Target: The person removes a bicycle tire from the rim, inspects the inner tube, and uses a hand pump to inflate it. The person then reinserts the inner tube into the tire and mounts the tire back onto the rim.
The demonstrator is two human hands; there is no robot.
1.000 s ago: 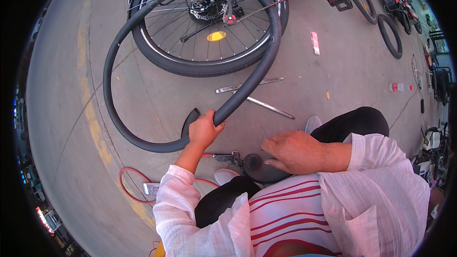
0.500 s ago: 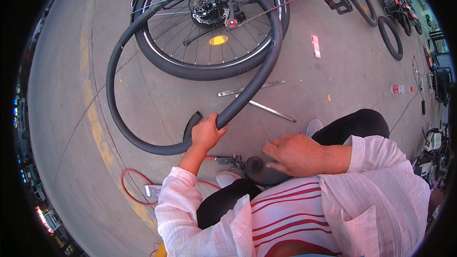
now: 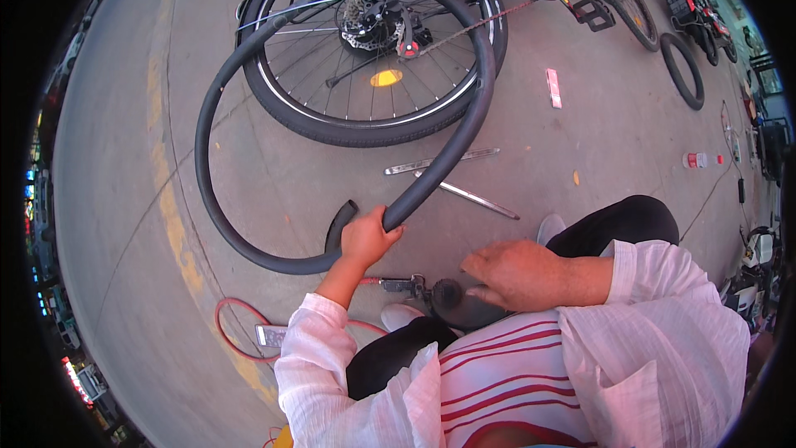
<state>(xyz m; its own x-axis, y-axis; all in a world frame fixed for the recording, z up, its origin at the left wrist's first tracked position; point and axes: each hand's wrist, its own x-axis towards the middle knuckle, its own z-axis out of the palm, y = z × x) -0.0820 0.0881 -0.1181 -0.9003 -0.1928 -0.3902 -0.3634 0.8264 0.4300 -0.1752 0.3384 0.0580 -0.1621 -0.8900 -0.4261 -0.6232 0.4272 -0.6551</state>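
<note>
The left hand had its grip wrapped round a black inner tube, with the fingers closed on the rubber. The tube hung in a big loop in front of the person, its upper part crossing in view over the rear wheel of a bicycle; a short curved end stood just left of the hand. The right hand was near the right knee, well apart from the tube, its grip half curled, thumb and forefinger spread with a gap showing. Just left of it was a dark air gauge on a red hose, which curled past a phone on the ground. Between the wheel and the person, two metal levers lay at an angle. A pink packet and a bottle lay farther right.
</note>
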